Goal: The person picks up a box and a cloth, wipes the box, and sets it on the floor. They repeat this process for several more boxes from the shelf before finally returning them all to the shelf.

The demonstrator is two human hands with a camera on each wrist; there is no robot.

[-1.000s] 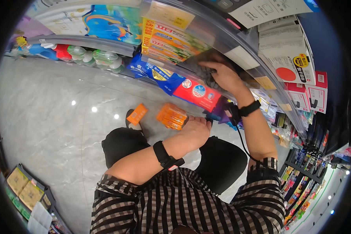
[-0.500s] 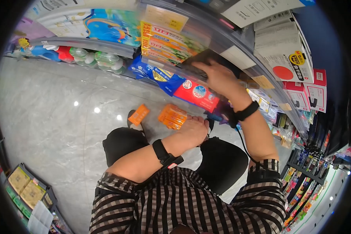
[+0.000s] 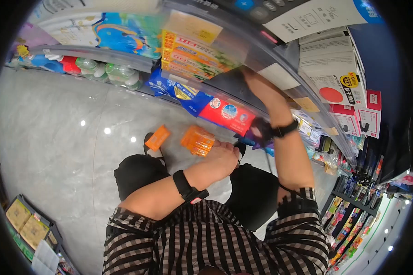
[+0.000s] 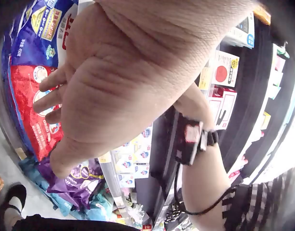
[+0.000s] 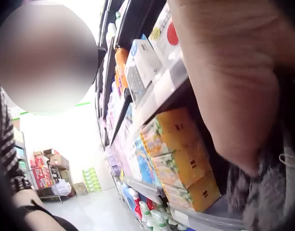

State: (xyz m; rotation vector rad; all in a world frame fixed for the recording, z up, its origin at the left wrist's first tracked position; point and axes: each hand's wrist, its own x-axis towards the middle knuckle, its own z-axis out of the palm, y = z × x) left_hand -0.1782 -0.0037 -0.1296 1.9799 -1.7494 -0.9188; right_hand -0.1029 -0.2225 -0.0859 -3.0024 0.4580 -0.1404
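My right hand (image 3: pixel 260 87) reaches into the dark gap of a low shelf, beside stacked yellow-orange packs (image 3: pixel 192 57); its fingers are out of sight. In the right wrist view it hangs close over a grey, fluffy-looking thing (image 5: pixel 270 197), and I cannot tell whether it grips this. My left hand (image 3: pixel 222 161) is low between the knees with nothing in it, its fingers loosely extended in the left wrist view. Near it is a bundle of orange-wrapped bars (image 3: pixel 198 141). A single orange pack (image 3: pixel 159 137) lies farther left, by a shoe.
A blue and red bag (image 3: pixel 225 112) lies along the shelf's lower front. A clear shelf lip (image 3: pixel 243 43) with price tags runs above my right hand. White boxes (image 3: pixel 332 68) stand on the shelf above. A low rack (image 3: pixel 32 224) is behind on the left.
My right hand has gone deeper into the shelf gap, so its fingers, seen earlier over grey material, are now hidden. My left hand stays near the orange bundle.
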